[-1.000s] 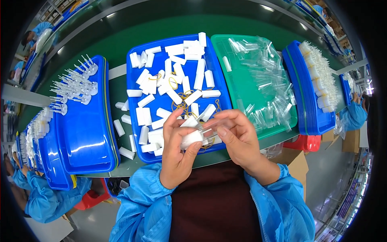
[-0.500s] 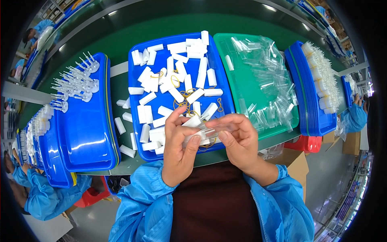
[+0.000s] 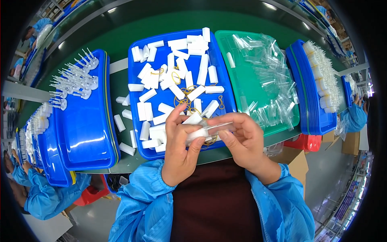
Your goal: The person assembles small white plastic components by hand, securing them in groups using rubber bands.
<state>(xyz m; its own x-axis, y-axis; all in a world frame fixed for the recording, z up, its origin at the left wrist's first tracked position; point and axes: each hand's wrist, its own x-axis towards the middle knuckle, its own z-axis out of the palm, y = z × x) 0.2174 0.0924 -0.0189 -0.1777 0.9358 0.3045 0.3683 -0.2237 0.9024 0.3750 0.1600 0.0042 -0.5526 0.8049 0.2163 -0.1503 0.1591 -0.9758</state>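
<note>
Just over the near edge of the blue tray [image 3: 225,60], my two hands meet. My left hand [image 3: 179,147] pinches a short white foam-like piece [image 3: 197,135] between thumb and fingers. My right hand [image 3: 246,141] grips a clear plastic sleeve [image 3: 221,128], whose left end touches or overlaps the white piece; how far one sits inside the other cannot be seen. Many similar white pieces [image 3: 202,68] lie loose in the tray, with thin yellow-brown rubber bands [image 3: 180,94] among them.
A green tray [image 3: 246,88] at right holds clear sleeves [image 3: 272,76]. Stacked blue trays [image 3: 88,141] at left carry white stemmed parts [image 3: 76,80]. Another blue stack [image 3: 300,88] at far right bears bundled white parts [image 3: 322,80]. Loose white pieces lie between trays. Co-workers in blue sleeves [image 3: 52,193] sit either side.
My right hand has shifted slightly right, and more of the clear sleeve shows between my hands. My left hand has barely moved and keeps its pinch.
</note>
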